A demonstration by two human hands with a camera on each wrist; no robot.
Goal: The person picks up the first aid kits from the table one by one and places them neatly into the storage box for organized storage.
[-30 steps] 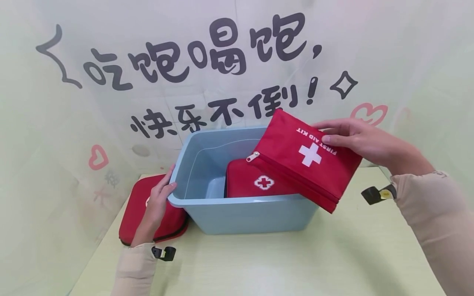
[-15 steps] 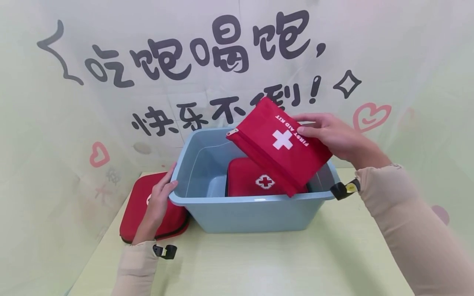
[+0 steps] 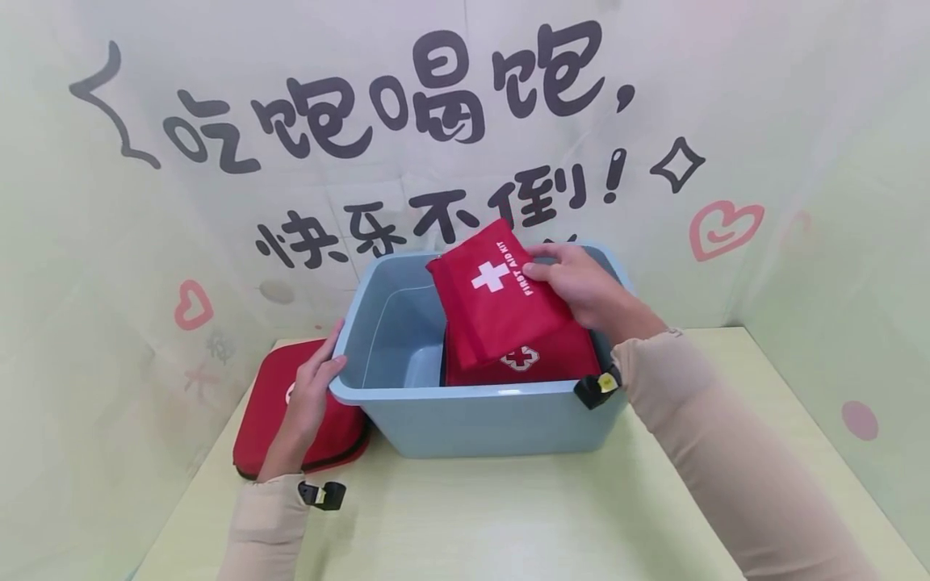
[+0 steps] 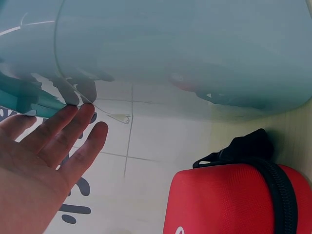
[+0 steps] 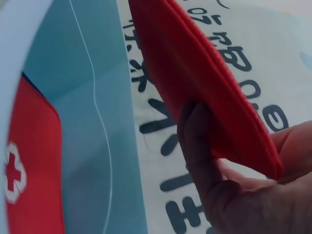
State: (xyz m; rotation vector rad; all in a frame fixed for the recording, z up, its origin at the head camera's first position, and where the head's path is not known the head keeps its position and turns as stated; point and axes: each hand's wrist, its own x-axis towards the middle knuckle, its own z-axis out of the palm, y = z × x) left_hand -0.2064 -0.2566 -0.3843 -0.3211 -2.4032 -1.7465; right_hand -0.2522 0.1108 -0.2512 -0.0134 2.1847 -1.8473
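From the head view, our right hand [image 3: 581, 286] pinches the red pouch [image 3: 494, 307] above the red case [image 3: 559, 355] in the blue tub [image 3: 479, 428]. Since half a second ago, hand and pouch have shifted left; our left hand [image 3: 308, 395] stays at the rim. The left wrist view shows that hand's fingers fairly straight against the tub. In the right wrist view, our fingers press the pouch's side.
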